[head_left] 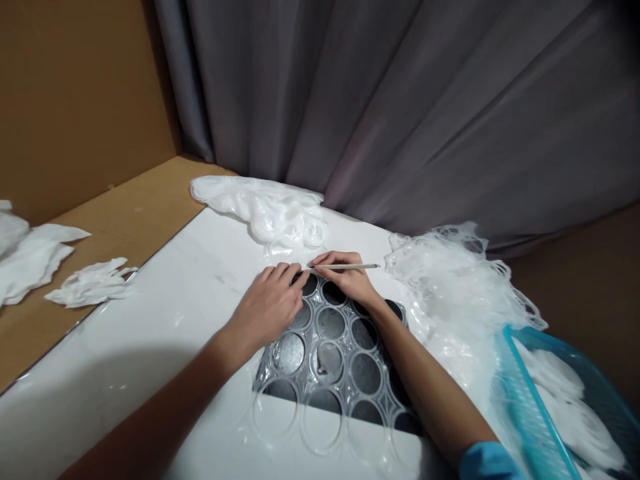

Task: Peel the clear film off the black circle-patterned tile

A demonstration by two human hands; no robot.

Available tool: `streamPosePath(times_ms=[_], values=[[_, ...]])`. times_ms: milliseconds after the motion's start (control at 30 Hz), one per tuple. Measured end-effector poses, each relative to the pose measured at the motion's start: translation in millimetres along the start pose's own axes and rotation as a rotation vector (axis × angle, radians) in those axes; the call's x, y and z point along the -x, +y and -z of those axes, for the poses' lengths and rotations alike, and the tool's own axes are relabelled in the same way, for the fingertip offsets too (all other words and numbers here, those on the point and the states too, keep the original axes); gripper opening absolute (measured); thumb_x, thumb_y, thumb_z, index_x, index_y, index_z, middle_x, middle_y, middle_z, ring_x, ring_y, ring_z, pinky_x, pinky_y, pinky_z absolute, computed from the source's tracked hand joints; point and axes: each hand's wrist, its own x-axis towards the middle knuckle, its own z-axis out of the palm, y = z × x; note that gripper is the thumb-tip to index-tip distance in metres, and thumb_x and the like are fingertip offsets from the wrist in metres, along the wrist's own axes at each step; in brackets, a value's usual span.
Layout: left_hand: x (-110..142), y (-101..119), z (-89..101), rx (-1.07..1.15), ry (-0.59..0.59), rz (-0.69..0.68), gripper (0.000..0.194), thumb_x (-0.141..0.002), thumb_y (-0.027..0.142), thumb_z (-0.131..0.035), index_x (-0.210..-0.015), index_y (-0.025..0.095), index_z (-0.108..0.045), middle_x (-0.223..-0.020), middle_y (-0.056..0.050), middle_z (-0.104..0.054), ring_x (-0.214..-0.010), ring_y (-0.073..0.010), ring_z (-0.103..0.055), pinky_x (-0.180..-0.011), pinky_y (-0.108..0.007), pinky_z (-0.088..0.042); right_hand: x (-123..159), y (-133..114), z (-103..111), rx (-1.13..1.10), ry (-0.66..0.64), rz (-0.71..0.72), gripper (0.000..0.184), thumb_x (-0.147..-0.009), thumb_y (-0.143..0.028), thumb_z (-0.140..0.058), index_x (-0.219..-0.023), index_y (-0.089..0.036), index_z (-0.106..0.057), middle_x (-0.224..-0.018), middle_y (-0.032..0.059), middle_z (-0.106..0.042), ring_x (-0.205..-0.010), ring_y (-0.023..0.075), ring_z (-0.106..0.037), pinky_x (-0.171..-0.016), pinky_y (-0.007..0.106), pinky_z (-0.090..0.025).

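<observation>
- Near edge: clear ringed sheet (314,333) is laid over dark board (367,373); nearest row of rings is partly hung past the board, onto white table (200,300).
- Near right: white rounds (585,427) are held in blue basket (540,407); count cannot be told.
- Progress, judged: partway at most. Some rounds are already basketed; the ringed sheet is spread out under the hands. Which rings are finished cannot be told.
- Left hand (273,303): rested on the sheet's far left part, fingers bent and close together; whether anything is pinched cannot be told.
- Right hand (350,273): thin stick (355,266) is clamped between thumb and fingers, its tip set beside the left fingertips, at the sheet's far edge.
- Right, beyond basket: lacy clear heap (450,280) is piled up.
- Beyond hands: white pile (280,213) is left untouched.
- Far back: grey curtain (310,87) is hung.
</observation>
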Motion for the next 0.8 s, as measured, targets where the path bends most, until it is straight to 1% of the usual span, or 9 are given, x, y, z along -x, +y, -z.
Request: streamPosePath(times_ms=[133, 300, 600, 700, 800], values=[[-1, 0, 1.2, 0.037, -0.005, 0.012, 0.045, -0.112, 0.023, -0.045, -0.156, 0.02, -0.054, -0.143, -0.014, -0.064, -0.13, -0.0339, -0.057, -0.105, -0.051, -0.048, 1, 3, 0, -0.002, -0.016, 0.013, 0.012, -0.095, -0.035, -0.086, -0.089, -0.025, -0.085, -0.111, 0.0078, -0.084, -0.103, 0.0244, -0.079, -0.099, 0.045, -0.063], [-3, 1, 5.6, 0.036, -0.033, 0.012, 0.039, -0.112, 0.022, -0.046, -0.147, 0.02, -0.061, -0.141, -0.014, -0.063, -0.13, -0.0329, -0.058, -0.105, -0.049, -0.048, 2, 4, 0, 0.024, -0.026, 0.039, 0.008, -0.095, -0.032, -0.086, -0.09, -0.025, -0.084, -0.111, 0.0069, -0.084, -0.102, 0.0237, -0.079, -0.098, 0.044, -0.063], [-2, 5, 10.6, 0.019, -0.039, 0.009, 0.045, -0.112, 0.022, -0.047, -0.156, 0.017, -0.055, -0.144, -0.015, -0.065, -0.134, -0.0336, -0.057, -0.11, -0.05, -0.047, 1, 5, 0, 0.045, -0.027, 0.063, 0.009, -0.098, -0.03, -0.083, -0.09, -0.026, -0.083, -0.111, 0.007, -0.084, -0.102, 0.0234, -0.08, -0.096, 0.043, -0.064], [-3, 6, 11.0, 0.013, -0.048, 0.019, 0.045, -0.112, 0.022, -0.046, -0.156, 0.017, -0.055, -0.144, -0.015, -0.064, -0.134, -0.0332, -0.057, -0.111, -0.05, -0.047, 1, 5, 0, 0.048, -0.029, 0.07, 0.011, -0.098, -0.031, -0.083, -0.089, -0.025, -0.082, -0.11, 0.0073, -0.084, -0.102, 0.0238, -0.079, -0.097, 0.044, -0.064], [-3, 5, 9.8, 0.015, -0.055, 0.02, 0.042, -0.112, 0.023, -0.046, -0.153, 0.016, -0.057, -0.143, -0.015, -0.063, -0.133, -0.0331, -0.057, -0.111, -0.05, -0.048, 2, 5, -1, 0.106, -0.042, 0.102, 0.012, -0.1, -0.031, -0.08, -0.09, -0.025, -0.081, -0.112, 0.0075, -0.083, -0.104, 0.0242, -0.079, -0.098, 0.045, -0.063]])
